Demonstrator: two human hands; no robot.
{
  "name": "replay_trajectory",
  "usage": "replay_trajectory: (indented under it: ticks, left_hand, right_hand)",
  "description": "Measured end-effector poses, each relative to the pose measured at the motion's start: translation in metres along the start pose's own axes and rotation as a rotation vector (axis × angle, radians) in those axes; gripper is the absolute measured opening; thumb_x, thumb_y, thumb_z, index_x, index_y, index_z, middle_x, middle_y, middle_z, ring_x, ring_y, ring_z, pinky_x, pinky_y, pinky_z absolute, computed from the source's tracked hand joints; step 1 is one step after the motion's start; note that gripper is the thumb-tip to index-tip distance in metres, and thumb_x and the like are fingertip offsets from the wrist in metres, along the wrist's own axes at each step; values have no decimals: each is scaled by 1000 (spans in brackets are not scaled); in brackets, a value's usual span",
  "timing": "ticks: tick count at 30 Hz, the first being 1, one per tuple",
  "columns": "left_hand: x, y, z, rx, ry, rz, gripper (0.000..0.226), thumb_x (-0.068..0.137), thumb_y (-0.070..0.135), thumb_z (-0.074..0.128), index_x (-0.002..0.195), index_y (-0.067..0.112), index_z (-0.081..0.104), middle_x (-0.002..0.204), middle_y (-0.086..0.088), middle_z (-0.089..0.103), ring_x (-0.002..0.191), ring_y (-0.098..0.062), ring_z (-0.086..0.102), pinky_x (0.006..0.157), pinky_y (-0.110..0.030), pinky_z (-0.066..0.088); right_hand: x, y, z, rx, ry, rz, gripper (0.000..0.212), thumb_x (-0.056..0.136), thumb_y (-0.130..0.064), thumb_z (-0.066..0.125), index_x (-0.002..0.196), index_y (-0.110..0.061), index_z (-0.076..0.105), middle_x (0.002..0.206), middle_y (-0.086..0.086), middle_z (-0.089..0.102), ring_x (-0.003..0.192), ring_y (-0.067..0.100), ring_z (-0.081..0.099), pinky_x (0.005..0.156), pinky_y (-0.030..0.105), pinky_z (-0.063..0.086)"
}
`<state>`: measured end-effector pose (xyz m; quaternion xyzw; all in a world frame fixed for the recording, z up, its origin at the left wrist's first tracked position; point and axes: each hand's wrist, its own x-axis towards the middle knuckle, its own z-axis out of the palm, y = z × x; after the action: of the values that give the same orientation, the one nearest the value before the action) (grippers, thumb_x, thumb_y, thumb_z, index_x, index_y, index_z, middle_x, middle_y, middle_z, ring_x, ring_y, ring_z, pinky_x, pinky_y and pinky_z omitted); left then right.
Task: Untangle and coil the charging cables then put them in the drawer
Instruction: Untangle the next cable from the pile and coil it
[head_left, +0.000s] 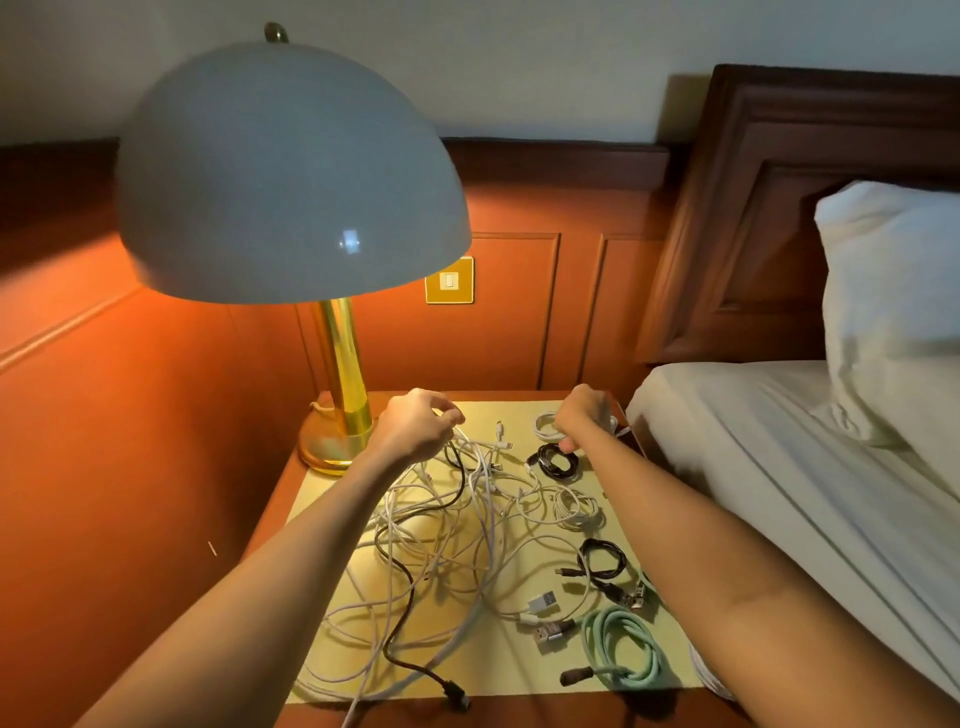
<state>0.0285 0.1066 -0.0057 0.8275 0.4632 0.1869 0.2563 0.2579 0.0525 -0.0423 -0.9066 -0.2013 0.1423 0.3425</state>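
Untangling was the step in hand, by my reading. The tidy way was to follow one white strand from its plug, lift it clear of the black lead crossing it, and never yank, since a tug would only tighten the knot. The left hand (418, 428) pinched white strands near the far edge of the worktop (498, 670), right at the top of the tangle (441, 535), which sprawled from there to the near left corner. The right hand (582, 415), fingers curled, gripped what looked like a white coil (543, 423) at the far right corner, just beyond a black coil (558, 462). More coils lay down the right edge, a mint green coil (621, 644) nearest. No drawer was in view.
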Motion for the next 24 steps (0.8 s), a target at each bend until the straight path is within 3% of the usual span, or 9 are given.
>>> replay_trajectory:
  ticks: [2,4,8,10,13,17,21,24]
  left_hand:
    - [-1,-2,-2,6,-7,1,21,96,44,60,102,30,75,102,1,75,87,-15,70,75,-32,59]
    - [-1,-3,-3,2,-10,-2,21,96,43,60,102,29,75,100,2,75,87,-15,69,73,-31,58]
    - [-3,-8,-3,-33,10,-36,20,96,42,61,103,28,74,94,3,75,79,-10,67,63,-25,51]
    - [-5,-13,-3,-36,17,-51,22,97,42,60,103,26,74,88,4,74,75,-7,65,61,-24,48]
    - [-7,-20,-5,-33,-5,-63,25,98,41,58,106,24,74,85,6,74,72,-4,64,59,-23,47]
    - [-13,-28,-14,-52,-30,-95,26,100,40,55,107,22,73,84,6,73,62,-6,58,51,-22,42]
    - [-26,-21,-23,-176,6,-108,27,102,36,51,115,20,68,81,5,72,63,-9,64,51,-22,49]
    - [-43,-7,-30,-311,57,-56,36,101,35,55,134,23,52,84,3,71,65,-9,65,54,-22,52]
  right_hand:
    - [-9,-6,-8,-131,-52,-140,15,100,-3,45,91,-4,58,89,11,61,72,26,63,53,28,46]
    - [-17,-18,-8,-261,-5,-279,19,98,-2,47,97,-3,66,90,8,61,78,24,58,61,30,47]
    - [-32,-40,10,-439,-329,-542,21,91,-27,68,103,-12,77,102,5,74,91,24,69,82,39,59]
    - [-38,-41,19,-633,-397,-610,29,87,-35,73,103,-10,76,101,6,74,91,25,68,82,40,59]
    - [-40,-34,33,-739,-327,-674,17,87,-19,71,100,-8,73,100,8,72,89,26,67,74,36,60]
    - [-37,-35,28,-534,-252,-595,14,89,-1,62,95,-6,73,95,9,72,80,24,67,71,36,61]
    - [-51,-49,-22,-106,-66,-596,12,92,-8,65,92,-12,77,90,5,73,84,16,63,69,25,50]
    - [-89,-52,-73,82,18,-761,9,90,-16,72,96,-13,78,89,-2,73,75,8,63,60,14,44]
